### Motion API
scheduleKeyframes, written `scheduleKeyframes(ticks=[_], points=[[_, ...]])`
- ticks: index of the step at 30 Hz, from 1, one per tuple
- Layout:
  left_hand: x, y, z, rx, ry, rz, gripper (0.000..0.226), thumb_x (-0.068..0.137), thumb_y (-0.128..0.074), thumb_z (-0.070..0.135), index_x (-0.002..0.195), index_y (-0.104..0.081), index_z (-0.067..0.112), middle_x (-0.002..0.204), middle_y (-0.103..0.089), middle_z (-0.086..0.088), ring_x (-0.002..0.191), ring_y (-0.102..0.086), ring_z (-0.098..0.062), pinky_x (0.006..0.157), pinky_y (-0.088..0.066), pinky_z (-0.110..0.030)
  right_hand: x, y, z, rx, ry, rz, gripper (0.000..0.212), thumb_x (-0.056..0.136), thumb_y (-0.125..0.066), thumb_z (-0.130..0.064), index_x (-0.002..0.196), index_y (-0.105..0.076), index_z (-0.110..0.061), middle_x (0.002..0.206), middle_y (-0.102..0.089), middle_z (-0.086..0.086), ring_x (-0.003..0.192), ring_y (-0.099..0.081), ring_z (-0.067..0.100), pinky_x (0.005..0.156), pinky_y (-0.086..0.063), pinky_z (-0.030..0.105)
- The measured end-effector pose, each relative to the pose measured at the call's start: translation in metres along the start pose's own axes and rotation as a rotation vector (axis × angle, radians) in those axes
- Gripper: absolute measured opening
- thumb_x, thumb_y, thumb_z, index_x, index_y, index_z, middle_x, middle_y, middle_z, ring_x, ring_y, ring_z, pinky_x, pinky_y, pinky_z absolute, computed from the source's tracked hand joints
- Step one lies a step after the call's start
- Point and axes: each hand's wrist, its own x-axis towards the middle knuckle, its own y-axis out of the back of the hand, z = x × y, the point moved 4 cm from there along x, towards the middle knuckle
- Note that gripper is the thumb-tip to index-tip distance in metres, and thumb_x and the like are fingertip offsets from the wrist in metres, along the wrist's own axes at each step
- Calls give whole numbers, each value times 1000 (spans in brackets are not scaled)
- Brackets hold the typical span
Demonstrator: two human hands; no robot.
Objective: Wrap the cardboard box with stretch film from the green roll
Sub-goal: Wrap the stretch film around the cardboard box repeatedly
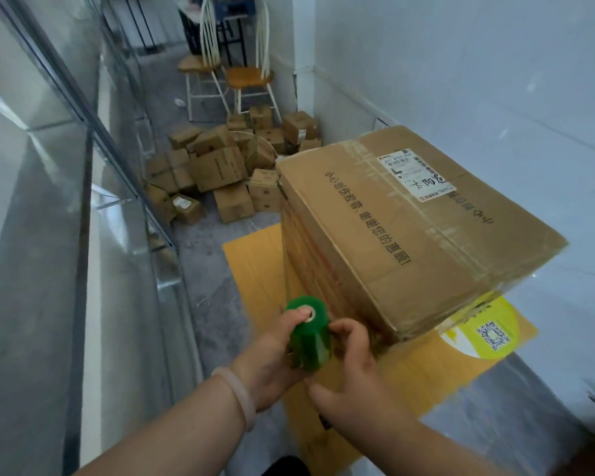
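The roll [308,334] is translucent green. The cardboard box [416,235] is brown with black printed characters and a white label [414,178]. The sheet [251,266] beneath is orange-yellow.

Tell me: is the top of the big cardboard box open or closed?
Closed. The cardboard box has its top flaps lying flat, and a shipping label is stuck on them.

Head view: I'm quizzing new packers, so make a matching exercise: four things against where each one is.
Things:
1 green roll
2 cardboard box
3 white label
4 wooden chairs

Places:
A on the box's top
B farthest from the camera
C held by left hand and right hand
D standing on the yellow sheet

Pairs: 1-C, 2-D, 3-A, 4-B
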Motion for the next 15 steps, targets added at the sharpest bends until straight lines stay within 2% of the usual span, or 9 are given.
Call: scheduleKeyframes(ticks=[2,5,8,11,15], points=[[0,-3,-6,57,30,-8,115,49,-82,43,152,-35,23,132,-61,-15,106,-66,-30,73,-60,-37,-3,8,9,36,-14,75,73,63,-65,-42,121,-23,-55,126,-48,-15,116,-52,1,100,-46,28],[2,-4,-16,90,86,-55,119,48,-82,41,154,-29,32,135,-59,-13,108,-65,-30,69,-59,-36,-8,12,16,-60,-16,66,81,66,-67,-43,136,-27,-50,131,-42,-16,117,-46,-3,102,-43,26],[1,-6,-23,116,122,-101,120,47,-83,40,154,-28,33,136,-57,-14,108,-64,-32,67,-58,-35,-15,11,23,-61,-4,98,71,61,-64,-52,125,-33,-48,127,-45,-16,117,-47,0,98,-45,27],[-2,-14,-31,107,144,-151,122,49,-85,38,155,-24,34,137,-57,-16,107,-66,-33,71,-58,-37,-20,13,29,53,-50,99,65,58,-68,-51,110,-29,-47,119,-53,-14,112,-54,-1,92,-48,24],[-6,-24,-40,98,117,-157,125,50,-87,36,156,-21,35,142,-53,-16,112,-66,-35,76,-58,-40,-25,29,30,86,3,70,76,59,-76,-45,120,-31,-51,121,-50,-25,111,-52,-8,90,-47,13]])
